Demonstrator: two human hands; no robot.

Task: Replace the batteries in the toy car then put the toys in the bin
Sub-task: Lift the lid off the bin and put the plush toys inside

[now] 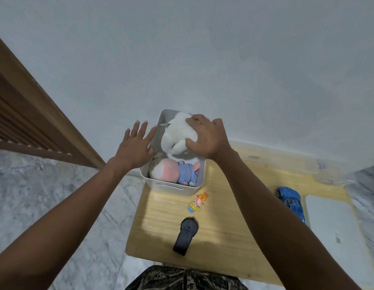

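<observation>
The right hand (205, 139) grips a fluffy white plush toy (177, 135) in the white plastic bin (171, 188); the left hand (136, 146), fingers spread, rests seemingly against the bin's left wall. The blue toy car (291, 203) lies near the wooden worktop's (223, 237) right edge, long axis running away from the person.

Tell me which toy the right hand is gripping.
The white plush, at the far end of the white bin; the right hand curls over it. The pink-and-blue doll lies untouched; the blue toy car sits outside on the table.
</observation>
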